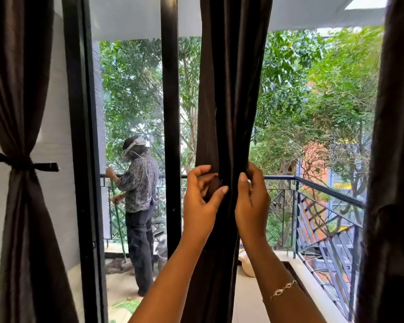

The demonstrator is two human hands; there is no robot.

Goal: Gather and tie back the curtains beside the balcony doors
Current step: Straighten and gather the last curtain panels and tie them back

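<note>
Dark satiny curtain [229, 101] bunched into folds, left hand [200, 201], right hand [252, 201] pinching it

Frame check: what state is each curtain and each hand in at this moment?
left curtain: gathered, tied back with a band.
middle curtain: gathered into a narrow bunch, held by both hands; no finished tie visible.
right curtain: hanging, no tie visible in the frame.
left hand: fingers curled, grip on the middle curtain.
right hand: fingers curled round the same bunch.
</note>
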